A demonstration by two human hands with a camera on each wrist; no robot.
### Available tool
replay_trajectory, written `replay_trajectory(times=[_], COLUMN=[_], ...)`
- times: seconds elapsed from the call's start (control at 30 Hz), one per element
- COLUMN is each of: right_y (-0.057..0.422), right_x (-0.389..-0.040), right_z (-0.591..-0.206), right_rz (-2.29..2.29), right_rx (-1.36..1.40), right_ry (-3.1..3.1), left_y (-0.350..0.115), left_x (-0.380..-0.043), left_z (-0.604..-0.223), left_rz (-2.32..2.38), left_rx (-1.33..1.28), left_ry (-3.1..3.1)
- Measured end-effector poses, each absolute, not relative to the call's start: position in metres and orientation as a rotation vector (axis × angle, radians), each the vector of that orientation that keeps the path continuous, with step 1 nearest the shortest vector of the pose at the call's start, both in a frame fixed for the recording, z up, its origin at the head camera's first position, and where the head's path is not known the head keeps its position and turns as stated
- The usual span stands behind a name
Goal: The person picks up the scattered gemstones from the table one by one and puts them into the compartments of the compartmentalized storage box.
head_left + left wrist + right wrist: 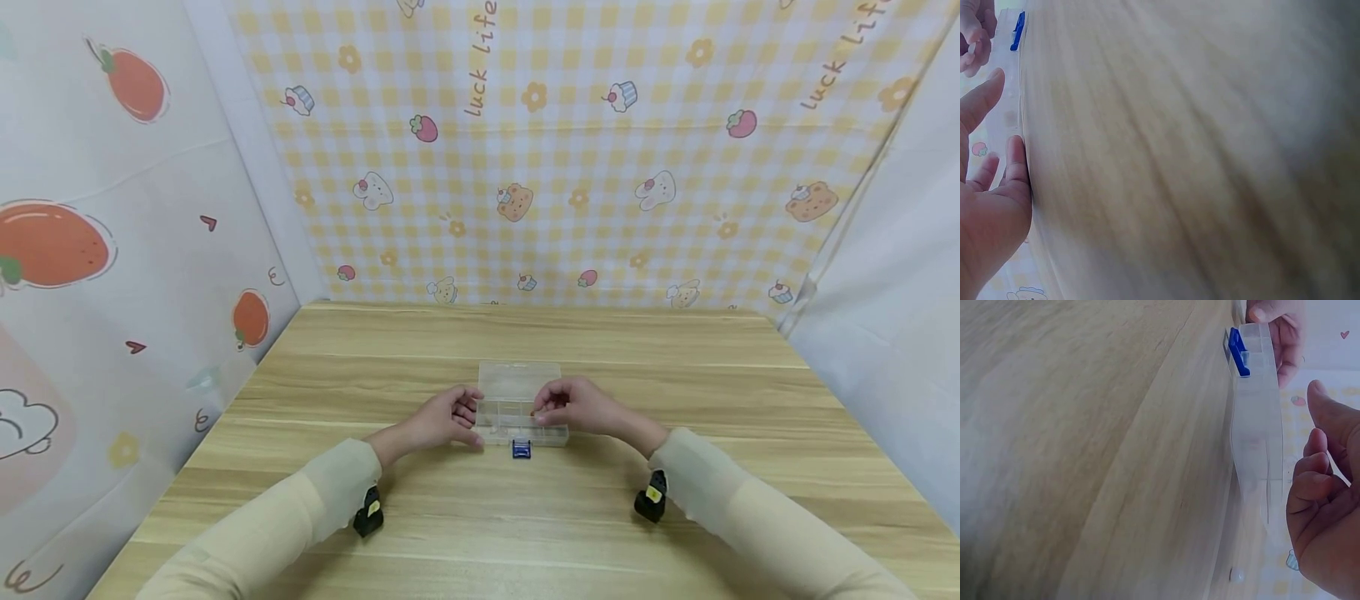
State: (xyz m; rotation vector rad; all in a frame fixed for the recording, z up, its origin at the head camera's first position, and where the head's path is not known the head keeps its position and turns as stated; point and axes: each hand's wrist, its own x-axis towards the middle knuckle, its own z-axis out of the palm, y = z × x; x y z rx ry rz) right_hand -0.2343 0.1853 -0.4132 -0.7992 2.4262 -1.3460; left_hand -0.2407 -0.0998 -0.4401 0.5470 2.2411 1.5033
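A clear plastic compartment box (487,414) lies on the table with its see-through lid (519,381) raised at the back. A blue latch (521,449) hangs at its front edge. My left hand (442,418) rests at the box's left end with relaxed fingers, the thumb by the front corner. My right hand (577,407) is above the right compartments, pinching a small orange-red piece (533,413) between thumb and fingers; its kind is too small to tell. In the right wrist view, the fingertips (1315,440) are bent and hide the piece.
A wood-grain table (480,517) carries the box. Behind it hangs a yellow checked cloth (525,150), with a white printed cloth (187,167) at left. In the right wrist view a small, blurred whitish thing (1237,575) appears beyond the box's near end.
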Motion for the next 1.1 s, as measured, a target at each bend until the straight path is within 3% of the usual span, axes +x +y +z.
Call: replay_trajectory(times=[1.1], right_y=[0.17], right_x=[-0.235], right_z=[-0.412], right_rz=[-1.218], right_rx=[-0.838], right_ry=[2.422], left_y=[-0.1], left_x=[-0.242], left_z=[-0.441], left_rz=[1.51], left_rx=[0.546], left_ry=[2.239])
